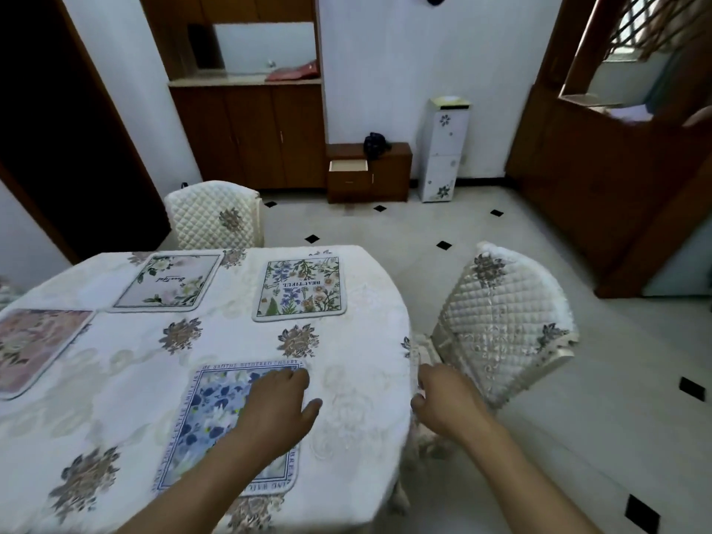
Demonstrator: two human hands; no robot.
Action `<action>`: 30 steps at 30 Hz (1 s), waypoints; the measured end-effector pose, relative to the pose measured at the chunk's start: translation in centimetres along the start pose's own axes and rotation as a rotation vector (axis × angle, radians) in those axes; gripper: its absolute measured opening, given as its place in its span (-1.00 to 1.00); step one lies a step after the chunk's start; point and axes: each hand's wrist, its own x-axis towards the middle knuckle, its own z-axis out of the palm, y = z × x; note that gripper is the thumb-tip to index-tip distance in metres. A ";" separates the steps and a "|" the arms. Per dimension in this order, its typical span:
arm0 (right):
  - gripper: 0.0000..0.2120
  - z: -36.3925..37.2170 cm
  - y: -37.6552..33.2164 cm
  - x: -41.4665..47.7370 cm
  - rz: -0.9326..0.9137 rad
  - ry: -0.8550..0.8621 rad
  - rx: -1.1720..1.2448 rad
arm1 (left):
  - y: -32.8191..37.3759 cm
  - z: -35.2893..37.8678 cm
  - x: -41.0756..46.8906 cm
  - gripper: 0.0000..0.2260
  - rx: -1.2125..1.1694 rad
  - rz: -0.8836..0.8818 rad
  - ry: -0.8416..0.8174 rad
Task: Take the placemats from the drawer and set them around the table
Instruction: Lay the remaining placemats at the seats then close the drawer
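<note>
Placemat [215, 412], blue floral with lettered border, under flat left hand [277, 410]; right hand [447, 398] loose, empty.

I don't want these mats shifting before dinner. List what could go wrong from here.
1. The left hand presses flat on the blue placemat; sliding it could bunch the tablecloth beneath.
2. That mat seems close to the near edge, so a nudge might tip it off.
3. The drawer stands open; someone could bump it.
</note>
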 end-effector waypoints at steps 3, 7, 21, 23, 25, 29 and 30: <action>-0.75 -1.1 1.6 -1.7 0.068 -0.013 0.039 | 1.7 0.2 1.3 -0.67 -0.067 0.056 0.006; -0.81 -2.8 5.8 -3.3 0.134 0.021 0.067 | 5.5 0.8 3.3 -0.67 -0.066 0.114 0.011; -0.85 -10.2 31.3 -2.3 0.185 0.151 0.022 | 30.9 3.2 16.1 -0.69 0.017 0.257 0.044; -0.82 -11.8 35.5 -1.2 0.166 0.126 0.000 | 34.4 3.5 17.9 -0.67 0.035 0.236 0.049; -0.80 -13.4 38.4 0.3 0.127 0.102 -0.010 | 36.8 3.5 19.3 -0.66 0.053 0.202 0.051; -0.79 -16.0 41.7 4.6 0.022 0.095 -0.019 | 39.8 3.2 22.3 -0.65 0.084 0.132 0.077; -0.80 -16.4 42.3 6.0 -0.004 0.090 -0.011 | 40.2 3.2 23.2 -0.65 0.084 0.107 0.081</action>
